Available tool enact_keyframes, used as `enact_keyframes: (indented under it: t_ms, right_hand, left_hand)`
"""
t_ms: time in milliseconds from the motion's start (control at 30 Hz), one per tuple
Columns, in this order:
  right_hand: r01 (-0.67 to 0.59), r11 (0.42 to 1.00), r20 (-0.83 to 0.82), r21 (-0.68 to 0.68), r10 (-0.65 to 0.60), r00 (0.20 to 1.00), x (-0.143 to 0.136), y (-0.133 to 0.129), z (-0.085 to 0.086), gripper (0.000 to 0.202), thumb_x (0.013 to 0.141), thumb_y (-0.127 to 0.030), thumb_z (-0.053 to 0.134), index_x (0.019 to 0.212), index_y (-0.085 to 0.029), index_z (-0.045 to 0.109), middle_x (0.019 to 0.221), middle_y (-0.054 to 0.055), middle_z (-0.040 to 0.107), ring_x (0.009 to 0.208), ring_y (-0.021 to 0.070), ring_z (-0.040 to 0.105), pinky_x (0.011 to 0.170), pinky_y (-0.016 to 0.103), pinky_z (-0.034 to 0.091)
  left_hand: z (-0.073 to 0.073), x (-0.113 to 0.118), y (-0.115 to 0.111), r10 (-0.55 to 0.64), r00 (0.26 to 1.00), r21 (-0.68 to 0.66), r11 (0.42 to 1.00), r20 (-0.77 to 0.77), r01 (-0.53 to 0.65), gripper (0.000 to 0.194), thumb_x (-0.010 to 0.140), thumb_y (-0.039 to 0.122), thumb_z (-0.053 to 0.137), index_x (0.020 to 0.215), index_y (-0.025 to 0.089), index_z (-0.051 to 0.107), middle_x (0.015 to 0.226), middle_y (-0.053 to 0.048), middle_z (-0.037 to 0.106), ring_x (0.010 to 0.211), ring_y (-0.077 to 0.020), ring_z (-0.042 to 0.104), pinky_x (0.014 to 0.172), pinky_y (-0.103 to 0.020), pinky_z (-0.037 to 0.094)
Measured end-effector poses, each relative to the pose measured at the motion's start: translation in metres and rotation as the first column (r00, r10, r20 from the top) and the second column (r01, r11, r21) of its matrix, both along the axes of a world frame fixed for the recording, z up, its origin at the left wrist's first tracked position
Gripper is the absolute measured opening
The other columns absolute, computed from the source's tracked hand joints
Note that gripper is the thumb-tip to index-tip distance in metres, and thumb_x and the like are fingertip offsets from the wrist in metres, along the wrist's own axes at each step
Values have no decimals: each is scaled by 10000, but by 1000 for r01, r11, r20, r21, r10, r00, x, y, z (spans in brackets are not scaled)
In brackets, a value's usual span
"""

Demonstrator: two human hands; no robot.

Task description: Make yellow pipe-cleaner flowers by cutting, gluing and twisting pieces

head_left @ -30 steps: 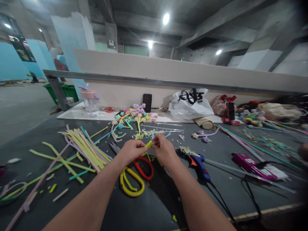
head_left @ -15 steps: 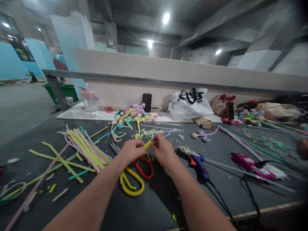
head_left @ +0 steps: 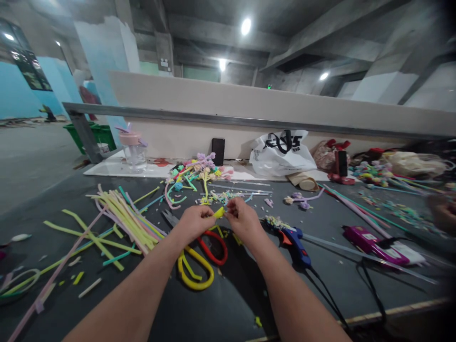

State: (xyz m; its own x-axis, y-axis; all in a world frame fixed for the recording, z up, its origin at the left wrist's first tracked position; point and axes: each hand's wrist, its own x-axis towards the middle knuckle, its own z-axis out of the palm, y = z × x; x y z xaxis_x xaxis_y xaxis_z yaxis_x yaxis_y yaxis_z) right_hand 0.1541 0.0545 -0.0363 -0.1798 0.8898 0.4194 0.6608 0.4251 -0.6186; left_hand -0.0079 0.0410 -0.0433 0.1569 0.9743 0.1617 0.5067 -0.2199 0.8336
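Head view: short yellow piece (head_left: 219, 212) at frame centre, long axis slanting toward upper right; lower-left end pinched between thumb and finger of left hand (head_left: 194, 223); upper-right end just beside bunched fingertips of right hand (head_left: 244, 219), grip there impossible to tell; scissors (head_left: 205, 251) lower in frame.

Co-worker's hand (head_left: 442, 212) farther into view

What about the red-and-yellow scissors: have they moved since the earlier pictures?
No: judged against the metal rail, the scissors show no visible shift in any direction.
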Motion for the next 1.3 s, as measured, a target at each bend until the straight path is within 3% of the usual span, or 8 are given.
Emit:
enact_keyframes:
  t_ms: [333,500,600,767,933,1067,1300]
  right_hand:
    - [14,999,-12,-33,-14,1000,-1,2,-1,97,662,-146,528,725,-202,480,636,-26,550,598,132,535,576,236,407]
    - [50,999,18,-14,-50,999,3,1,4,115,781,-246,427,870,-189,473,742,8,602,646,128,563,592,221,417]
    - [81,997,119,-9,-79,990,4,-1,5,130,790,-233,413,870,-189,506,759,27,613,676,146,561,610,236,395]
    - [27,997,356,-78,2,935,-1,-11,1,57,711,-246,541,728,-209,581,700,29,635,652,177,570,543,246,325]
    - [0,992,464,-122,57,884,-6,-17,-2,41,668,-190,576,705,-197,593,756,66,651,674,203,584,530,257,301]
    - [-5,991,452,-134,65,890,-5,-15,-3,89,692,-132,526,697,-194,589,750,79,650,688,209,584,544,263,313]
    - [-37,988,270,-152,77,960,-2,-5,-4,242,732,-77,439,890,-193,581,696,29,638,658,157,571,569,227,363]
  left_hand:
    - [2,0,-1,-32,990,-79,996,137,43,152,622,293,546,549,159,553,474,62,401,481,-78,343,457,-196,238]
    - [-1,-2,1,-5,962,-174,983,275,54,200,657,347,561,594,160,530,459,74,389,399,-48,289,397,-182,212]
    - [-4,-6,3,10,927,-246,965,376,89,235,683,398,551,636,176,490,442,85,382,338,-34,246,350,-176,178]
    - [-2,-12,5,3,849,-311,931,528,190,248,691,393,565,657,180,441,504,75,423,322,-6,207,328,-158,104]
    - [5,-13,2,22,781,-345,905,624,250,234,685,354,585,682,171,440,566,60,450,337,8,242,339,-141,93]
    - [9,-13,0,21,743,-355,888,668,294,249,677,353,612,700,162,454,568,58,453,343,13,258,343,-136,91]
    - [10,-15,1,31,719,-372,870,695,322,272,692,384,608,778,146,508,581,54,458,340,16,256,337,-132,83]
